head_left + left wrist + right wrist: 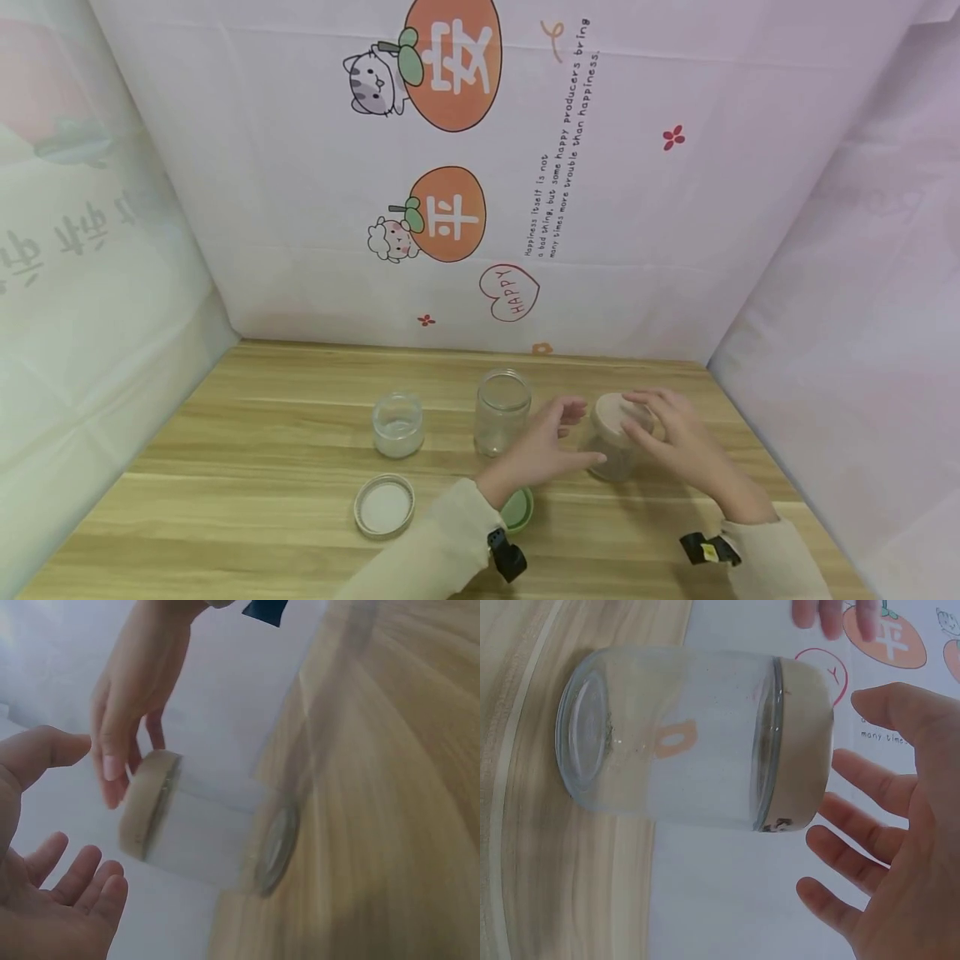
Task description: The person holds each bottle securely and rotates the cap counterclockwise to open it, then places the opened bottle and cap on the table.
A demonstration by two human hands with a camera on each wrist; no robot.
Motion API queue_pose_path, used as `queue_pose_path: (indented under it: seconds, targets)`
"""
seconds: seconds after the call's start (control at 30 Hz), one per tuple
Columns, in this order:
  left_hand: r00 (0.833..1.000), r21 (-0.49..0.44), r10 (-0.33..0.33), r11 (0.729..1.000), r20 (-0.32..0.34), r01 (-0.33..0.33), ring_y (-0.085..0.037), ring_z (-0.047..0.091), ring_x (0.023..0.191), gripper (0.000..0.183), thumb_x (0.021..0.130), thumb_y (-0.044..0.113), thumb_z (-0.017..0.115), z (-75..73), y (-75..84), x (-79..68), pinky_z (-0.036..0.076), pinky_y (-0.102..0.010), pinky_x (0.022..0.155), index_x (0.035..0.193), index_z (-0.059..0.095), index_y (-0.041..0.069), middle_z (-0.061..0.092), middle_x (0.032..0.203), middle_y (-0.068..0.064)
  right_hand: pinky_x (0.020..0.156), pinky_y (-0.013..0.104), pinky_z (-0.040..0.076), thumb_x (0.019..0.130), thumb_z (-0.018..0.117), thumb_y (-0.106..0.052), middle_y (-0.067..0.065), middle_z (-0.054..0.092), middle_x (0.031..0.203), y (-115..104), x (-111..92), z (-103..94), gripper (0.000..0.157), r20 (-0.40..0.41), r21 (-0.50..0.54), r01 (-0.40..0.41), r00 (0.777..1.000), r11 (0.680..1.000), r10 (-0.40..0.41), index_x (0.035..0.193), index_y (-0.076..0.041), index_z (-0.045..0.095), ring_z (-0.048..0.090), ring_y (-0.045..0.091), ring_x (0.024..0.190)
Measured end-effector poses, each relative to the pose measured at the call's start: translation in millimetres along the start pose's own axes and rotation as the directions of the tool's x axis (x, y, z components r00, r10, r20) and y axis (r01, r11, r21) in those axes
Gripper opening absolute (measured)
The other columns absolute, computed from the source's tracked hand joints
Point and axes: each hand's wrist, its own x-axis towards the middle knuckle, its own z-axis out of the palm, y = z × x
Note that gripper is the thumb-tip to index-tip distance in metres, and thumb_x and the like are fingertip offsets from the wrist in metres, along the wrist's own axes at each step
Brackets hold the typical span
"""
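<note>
A clear glass jar (613, 461) with a beige lid (806, 742) stands upright on the wooden table at the right. Around the lid, my right hand (686, 442) spreads its relaxed fingers, the fingertips right by the lid's edge. On the jar's other side is my left hand (536, 454), thumb and fingers apart, with nothing held. In the left wrist view the lidded jar (206, 832) shows blurred, beyond the left fingers. Just behind the left hand stands a tall jar (497, 429) without a lid.
Farther left on the table (247, 467) is a short glass jar (397, 429) with no lid. In front of it lies a loose lid (385, 506), inside up. A green lid (519, 510) is partly hidden under the left wrist. Printed white cloth (622, 275) walls the back and sides.
</note>
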Motion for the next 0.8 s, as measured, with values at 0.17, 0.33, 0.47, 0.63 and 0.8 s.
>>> queue_pose_path:
  seconds: [0.17,0.33,0.47,0.63,0.8]
  targets:
    - [0.998,-0.011,-0.065,0.998,-0.019,0.065,-0.018,0.050,0.127,0.074,0.085,0.029,0.083,13.3,-14.0,4.4,0.043,-0.031,0.106,0.144,0.043,0.013,0.051,0.139,-0.002,0.091,0.069,0.040,0.092,0.073,-0.017,0.025,0.059,0.127,3.6,-0.9,1.4,0.041,0.008,-0.005,-0.029,1.000,1.000,0.029,0.127,0.001,0.062,0.049,0.047,0.118]
    - [0.990,0.014,-0.129,0.991,-0.059,0.130,-0.023,0.047,0.131,0.077,0.083,0.036,0.084,24.4,-22.9,8.6,0.043,-0.036,0.105,0.144,0.043,0.015,0.048,0.140,0.002,0.093,0.072,0.038,0.095,0.071,-0.023,0.027,0.056,0.131,3.8,-0.8,2.5,0.046,0.036,-0.021,-0.071,0.997,0.997,0.072,0.132,0.002,0.060,0.048,0.050,0.120]
    - [0.981,0.026,-0.168,0.985,-0.099,0.171,-0.024,0.047,0.131,0.080,0.080,0.038,0.086,32.1,-30.7,13.0,0.045,-0.037,0.103,0.144,0.044,0.015,0.048,0.141,-0.001,0.096,0.071,0.037,0.096,0.069,-0.026,0.027,0.055,0.133,2.6,0.1,3.6,0.049,0.057,-0.034,-0.101,0.993,0.994,0.103,0.134,0.002,0.058,0.047,0.050,0.122]
    - [0.971,0.016,-0.199,0.979,-0.130,0.203,-0.027,0.047,0.128,0.085,0.076,0.037,0.089,40.1,-41.6,19.1,0.047,-0.039,0.100,0.143,0.044,0.012,0.048,0.139,-0.004,0.096,0.070,0.039,0.096,0.069,-0.030,0.026,0.055,0.134,4.4,0.9,7.4,0.053,0.080,-0.039,-0.126,0.988,0.991,0.129,0.135,0.003,0.057,0.047,0.048,0.123]
    - [0.969,0.028,-0.200,0.978,-0.142,0.206,-0.024,0.048,0.125,0.083,0.075,0.038,0.090,45.8,-48.0,23.4,0.048,-0.040,0.097,0.141,0.045,0.015,0.048,0.136,-0.004,0.093,0.069,0.040,0.095,0.070,-0.035,0.025,0.054,0.134,5.6,1.3,10.4,0.058,0.090,-0.050,-0.168,0.981,0.984,0.172,0.136,0.003,0.057,0.047,0.047,0.122]
